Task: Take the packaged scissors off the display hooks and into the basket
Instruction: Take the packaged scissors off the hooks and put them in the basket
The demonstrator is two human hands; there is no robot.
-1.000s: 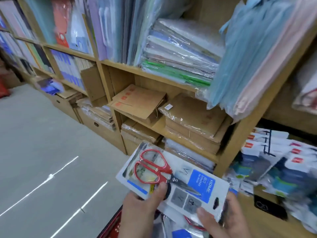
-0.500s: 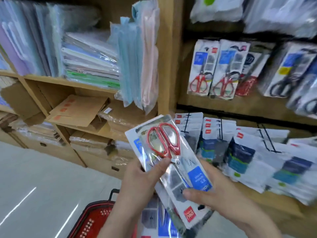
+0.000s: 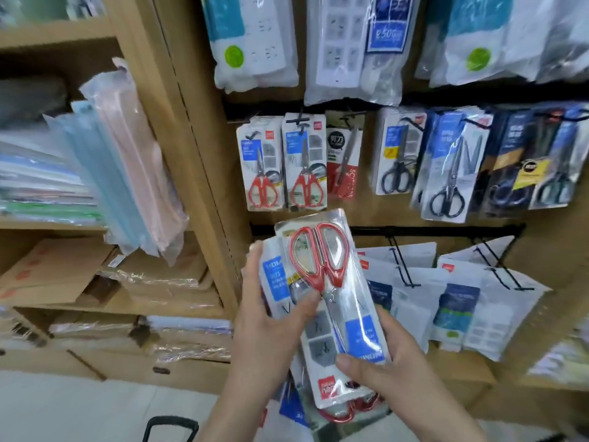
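between curled fingers and thumbs, left hand (image 3: 271, 336) and right hand (image 3: 395, 371) grip the unhooked scissors pack (image 3: 333, 301); next: lower it into the basket (image 3: 169, 421).

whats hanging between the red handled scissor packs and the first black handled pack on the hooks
One red-bottomed scissors pack, in the head view.

Bagged power strips (image 3: 338, 43) hang top; plastic folders (image 3: 127, 173) lean left; perhaps envelopes (image 3: 47, 272) below.
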